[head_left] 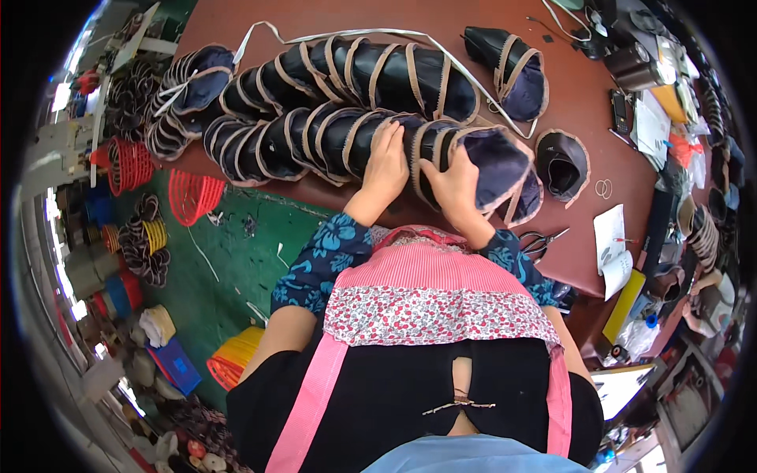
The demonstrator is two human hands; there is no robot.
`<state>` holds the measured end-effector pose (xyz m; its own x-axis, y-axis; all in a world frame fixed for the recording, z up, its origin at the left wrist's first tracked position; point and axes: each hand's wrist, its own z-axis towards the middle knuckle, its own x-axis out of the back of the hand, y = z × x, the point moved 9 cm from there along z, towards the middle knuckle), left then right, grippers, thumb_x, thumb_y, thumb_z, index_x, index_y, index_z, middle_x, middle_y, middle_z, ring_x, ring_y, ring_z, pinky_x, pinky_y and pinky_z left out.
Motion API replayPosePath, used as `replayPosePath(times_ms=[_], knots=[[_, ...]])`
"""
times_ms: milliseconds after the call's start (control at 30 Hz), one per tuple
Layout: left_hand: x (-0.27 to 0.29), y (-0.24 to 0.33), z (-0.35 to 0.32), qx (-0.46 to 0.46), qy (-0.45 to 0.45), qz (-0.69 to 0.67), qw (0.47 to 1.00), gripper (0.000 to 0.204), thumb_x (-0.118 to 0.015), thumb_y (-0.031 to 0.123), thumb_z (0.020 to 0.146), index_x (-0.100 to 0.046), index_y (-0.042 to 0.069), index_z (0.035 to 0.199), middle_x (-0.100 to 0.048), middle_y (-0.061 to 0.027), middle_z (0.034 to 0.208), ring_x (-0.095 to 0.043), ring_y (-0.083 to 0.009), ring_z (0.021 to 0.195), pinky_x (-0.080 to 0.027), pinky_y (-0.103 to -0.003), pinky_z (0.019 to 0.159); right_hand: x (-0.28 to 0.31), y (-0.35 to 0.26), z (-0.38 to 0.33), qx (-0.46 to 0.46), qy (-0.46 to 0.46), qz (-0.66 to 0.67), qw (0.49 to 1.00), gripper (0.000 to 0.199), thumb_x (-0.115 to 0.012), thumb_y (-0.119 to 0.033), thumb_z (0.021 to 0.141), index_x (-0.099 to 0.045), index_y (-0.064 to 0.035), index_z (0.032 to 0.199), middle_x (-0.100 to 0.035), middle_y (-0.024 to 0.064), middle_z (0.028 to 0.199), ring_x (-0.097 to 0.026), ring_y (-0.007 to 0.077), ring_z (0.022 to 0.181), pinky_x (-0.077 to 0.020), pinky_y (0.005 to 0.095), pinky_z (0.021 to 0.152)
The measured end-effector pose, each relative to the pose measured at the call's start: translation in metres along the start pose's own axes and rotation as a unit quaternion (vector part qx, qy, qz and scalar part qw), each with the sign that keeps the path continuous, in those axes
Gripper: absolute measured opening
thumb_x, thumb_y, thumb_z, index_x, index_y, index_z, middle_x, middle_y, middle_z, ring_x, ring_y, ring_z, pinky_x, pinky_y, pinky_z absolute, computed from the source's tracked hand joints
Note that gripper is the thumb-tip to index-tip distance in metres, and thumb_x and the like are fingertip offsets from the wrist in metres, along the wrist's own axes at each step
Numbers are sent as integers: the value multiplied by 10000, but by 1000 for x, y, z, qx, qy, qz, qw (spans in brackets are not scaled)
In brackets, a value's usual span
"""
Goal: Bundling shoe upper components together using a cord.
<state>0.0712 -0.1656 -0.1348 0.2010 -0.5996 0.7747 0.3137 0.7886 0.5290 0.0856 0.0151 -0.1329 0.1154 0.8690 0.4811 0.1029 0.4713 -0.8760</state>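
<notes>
Green floor (229,268) shows left of a reddish-brown table (579,94). Near the table's front edge lies a long row of nested black shoe pieces (339,142) with tan edging; its long axis runs left to right, roughly along that edge, and its wide open mouth, dark blue inside, faces right. Behind it, just beside, lies a similar back row (386,75), slanting from left to right. Farther right stands apart a single black piece (564,165). The left hand (385,167) lies over the near row's middle, fingers close together; the right hand (457,185) is at its right end, thumb spread from the fingers, though how firmly it grips I cannot tell. Scissors (544,243) lie near the right forearm, rubber bands (604,188) beyond them.
</notes>
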Motion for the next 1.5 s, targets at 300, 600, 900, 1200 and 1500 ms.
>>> replayPosePath(times_ms=[300,600,900,1200,1500], knots=[[0,87,-13,-179,-203,20,962,876,-756,56,890,-382,-15,1680,-397,-271,1696,-327,-472,1609,-332,-534,1312,-1,101,17,-27,-11,203,979,738,-926,-277,838,-598,49,1413,-752,253,1290,-732,380,1227,-556,422,1063],[-35,127,-17,-226,-293,16,929,1023,-920,418,834,-420,264,1713,-207,-233,1807,-202,-530,1641,-235,-714,1284,165,175,-64,-122,380,-209,893,546,-850,-315,960,-656,23,1343,-732,197,1220,-685,377,1162,-525,479,1026],[-82,95,-14,-295,-299,135,898,699,-869,390,873,-648,274,1526,-381,-142,1767,-308,-422,1628,-178,-768,1267,214,227,-118,-142,175,525,821,396,-626,-167,1023,-710,53,1341,-773,137,1236,-733,230,1140,-573,351,1011],[-93,204,-28,185,-515,-546,634,715,-676,359,1121,-413,-39,1655,-474,-211,1682,-434,-270,1568,-363,-399,1277,189,148,-147,-115,266,763,578,786,-539,-617,1060,-609,29,1501,-731,196,1397,-725,355,1216,-579,508,1117],[-109,74,-21,139,-301,-374,866,368,-733,104,1063,-589,29,1394,-774,-113,1088,-738,-162,973,-597,-329,836,165,101,-148,62,-100,751,650,749,-741,-505,1021,-602,65,1486,-731,203,1368,-737,350,1203,-581,488,1106]])
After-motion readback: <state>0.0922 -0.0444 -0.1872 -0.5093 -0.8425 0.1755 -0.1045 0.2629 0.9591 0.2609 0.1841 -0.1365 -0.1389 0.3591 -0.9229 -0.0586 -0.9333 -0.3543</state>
